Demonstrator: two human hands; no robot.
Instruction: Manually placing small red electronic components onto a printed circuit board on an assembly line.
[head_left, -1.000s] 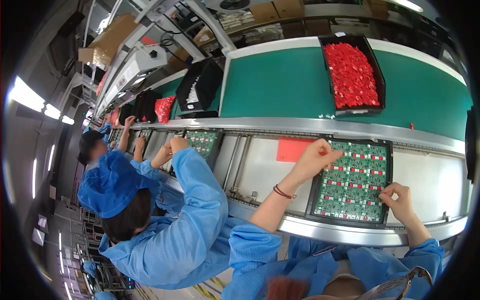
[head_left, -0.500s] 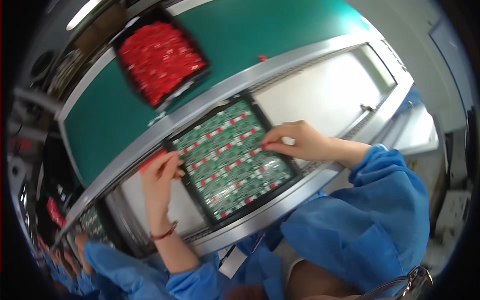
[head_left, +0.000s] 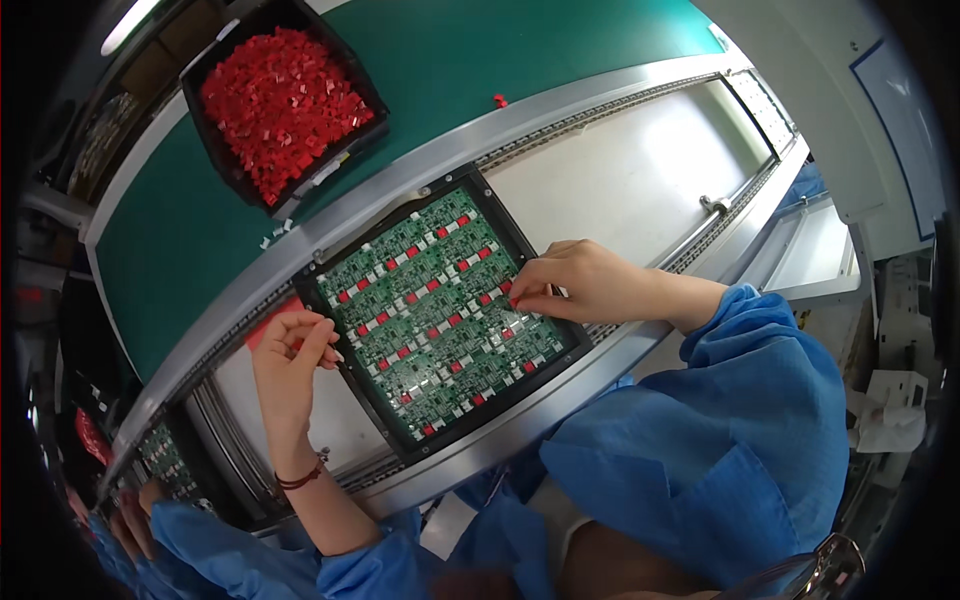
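Note:
A black frame holds a panel of green circuit boards with rows of small red and white connectors. Over the panel's right side, my right hand pinches a small red connector between thumb and fingertips, close to the board surface. My left hand hovers by the frame's left edge, its thumb and fingers pressed together. A tiny pale piece shows at those fingertips, too small to name. Beyond the frame, a black bin is heaped with loose red connectors.
The frame lies across the metal rails of a conveyor. Behind runs a green work surface with a stray red piece and a few white bits. At lower left, a co-worker's blue sleeve and another board panel appear.
The view has shifted, so the bin and frame appear farther left. The right fingertips have moved slightly nearer me over the boards. The left hand stays near the frame's left edge.

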